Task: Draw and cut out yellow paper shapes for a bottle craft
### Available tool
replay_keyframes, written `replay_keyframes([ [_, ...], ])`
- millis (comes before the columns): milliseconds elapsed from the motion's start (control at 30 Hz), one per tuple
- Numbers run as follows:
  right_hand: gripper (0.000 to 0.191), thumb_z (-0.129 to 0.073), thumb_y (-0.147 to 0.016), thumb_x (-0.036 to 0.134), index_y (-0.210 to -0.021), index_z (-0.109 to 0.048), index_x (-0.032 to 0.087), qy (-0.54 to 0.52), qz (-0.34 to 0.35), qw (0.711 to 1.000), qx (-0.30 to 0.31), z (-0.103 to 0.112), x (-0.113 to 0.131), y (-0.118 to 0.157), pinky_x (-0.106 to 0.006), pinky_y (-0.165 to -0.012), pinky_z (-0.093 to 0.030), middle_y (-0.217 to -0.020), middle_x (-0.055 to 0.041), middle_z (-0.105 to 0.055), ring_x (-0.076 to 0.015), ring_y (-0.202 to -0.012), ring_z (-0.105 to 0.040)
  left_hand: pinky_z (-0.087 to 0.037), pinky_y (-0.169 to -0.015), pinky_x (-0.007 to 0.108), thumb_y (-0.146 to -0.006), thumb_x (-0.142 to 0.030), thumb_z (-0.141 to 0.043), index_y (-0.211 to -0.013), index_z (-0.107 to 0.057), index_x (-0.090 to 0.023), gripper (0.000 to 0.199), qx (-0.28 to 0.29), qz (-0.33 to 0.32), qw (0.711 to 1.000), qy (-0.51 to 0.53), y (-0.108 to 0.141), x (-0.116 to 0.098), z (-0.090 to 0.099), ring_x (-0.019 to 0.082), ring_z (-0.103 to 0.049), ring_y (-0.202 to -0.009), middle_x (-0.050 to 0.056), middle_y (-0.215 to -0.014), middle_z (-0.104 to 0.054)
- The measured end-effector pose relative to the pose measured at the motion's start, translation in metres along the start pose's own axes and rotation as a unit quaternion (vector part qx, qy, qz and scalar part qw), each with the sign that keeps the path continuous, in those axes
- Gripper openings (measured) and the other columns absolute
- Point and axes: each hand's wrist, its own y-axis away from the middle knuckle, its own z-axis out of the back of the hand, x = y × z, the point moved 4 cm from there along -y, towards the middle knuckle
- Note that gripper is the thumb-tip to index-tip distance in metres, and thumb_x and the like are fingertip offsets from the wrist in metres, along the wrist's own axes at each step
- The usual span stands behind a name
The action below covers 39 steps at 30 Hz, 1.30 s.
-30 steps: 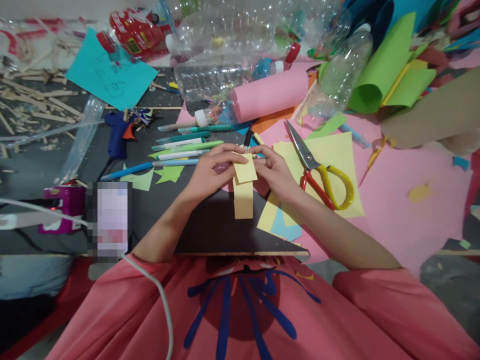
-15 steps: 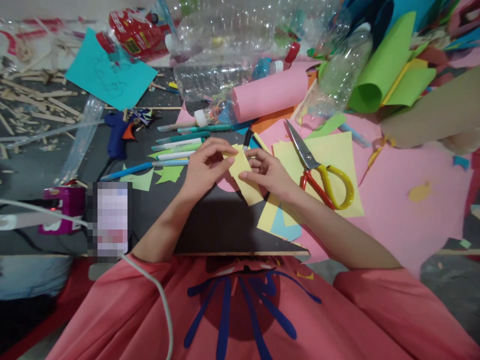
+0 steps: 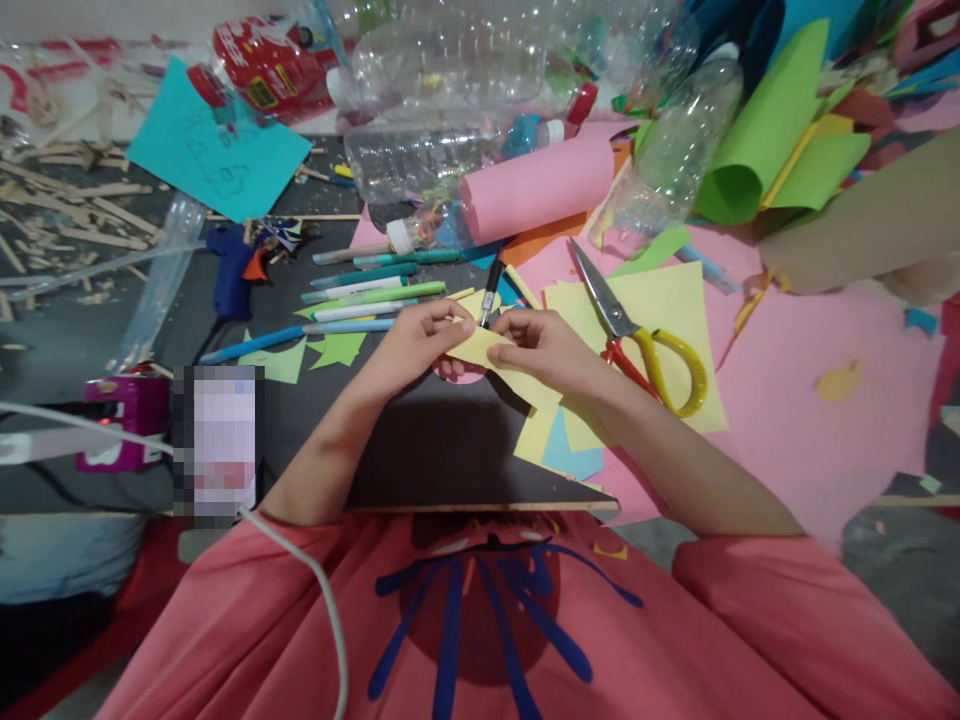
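Between both hands is a small piece of yellow paper [image 3: 480,347], held slanting down to the right above the dark table. My left hand [image 3: 424,340] pinches its left end, thumb on top and fingers beneath. My right hand [image 3: 551,350] grips the other side, with the thumb pressed on the paper and the fingers curled behind. Just beyond the paper lies a black pen [image 3: 491,290]. Part of a pink paper piece [image 3: 466,374] shows under my left fingers. Scissors [image 3: 630,335] with red and yellow handles rest on a yellow sheet [image 3: 667,290] beside my right forearm.
Several markers [image 3: 375,290] lie beyond my left hand. A blue glue gun [image 3: 234,270], a phone [image 3: 223,435] with a cable and a purple power block [image 3: 124,422] are at left. Clear plastic bottles [image 3: 450,65] and a pink-wrapped bottle [image 3: 540,190] fill the back.
The yellow paper has turned from a steep slant to a flatter one. My hands have shifted slightly around it, uncovering the black pen behind.
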Motion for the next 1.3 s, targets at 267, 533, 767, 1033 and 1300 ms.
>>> replay_keyframes([
  [267,0.021,-0.066,-0.066,0.033,-0.068,-0.051,0.019,-0.013,-0.013,1.0,0.013,0.001,0.003,-0.002,-0.025,-0.056,-0.029,-0.062,0.0064,-0.046,-0.0077,-0.056,-0.04,-0.048,-0.043,0.017,-0.067,-0.045,-0.08,-0.076,-0.056,-0.016,0.038,-0.038,0.005,0.999,0.026,0.001,-0.003,0.0,0.01,-0.059,-0.041,-0.003,-0.049,-0.064],
  [533,0.021,-0.067,-0.069,0.033,-0.067,-0.051,0.019,-0.014,-0.006,0.999,0.039,0.001,0.002,-0.003,-0.025,-0.056,-0.028,-0.062,0.007,-0.043,-0.0071,-0.056,-0.038,-0.049,-0.041,0.017,-0.069,-0.041,-0.078,-0.076,-0.057,-0.016,0.034,-0.042,0.006,0.999,0.029,0.001,-0.002,0.001,0.01,-0.06,-0.04,-0.002,-0.048,-0.065],
  [767,0.029,-0.069,-0.074,0.041,-0.065,-0.055,0.018,0.0,0.005,0.998,0.065,0.001,0.0,-0.004,-0.025,-0.054,-0.025,-0.059,0.0066,-0.042,-0.0075,-0.056,-0.035,-0.05,-0.042,0.019,-0.068,-0.044,-0.081,-0.076,-0.057,-0.016,0.037,-0.033,0.015,0.999,0.019,0.001,0.0,0.001,0.011,-0.061,-0.041,-0.002,-0.049,-0.065],
  [1033,0.03,-0.07,-0.073,0.039,-0.061,-0.05,0.019,-0.013,0.005,1.0,0.017,0.004,0.001,-0.004,-0.026,-0.054,-0.025,-0.059,0.0072,-0.039,-0.0076,-0.056,-0.032,-0.048,-0.043,0.018,-0.068,-0.04,-0.078,-0.075,-0.056,-0.017,0.032,-0.061,-0.01,0.998,0.013,-0.001,-0.002,0.006,0.011,-0.06,-0.041,-0.004,-0.049,-0.061],
  [1300,0.028,-0.066,-0.072,0.033,-0.058,-0.045,0.02,-0.023,0.016,1.0,0.005,0.0,0.001,-0.003,-0.025,-0.052,-0.021,-0.055,0.0091,-0.034,-0.0055,-0.051,-0.027,-0.046,-0.045,0.018,-0.07,-0.034,-0.071,-0.068,-0.056,-0.018,0.023,-0.133,-0.066,0.989,0.004,-0.002,-0.006,0.016,0.007,-0.054,-0.042,-0.006,-0.053,-0.058],
])
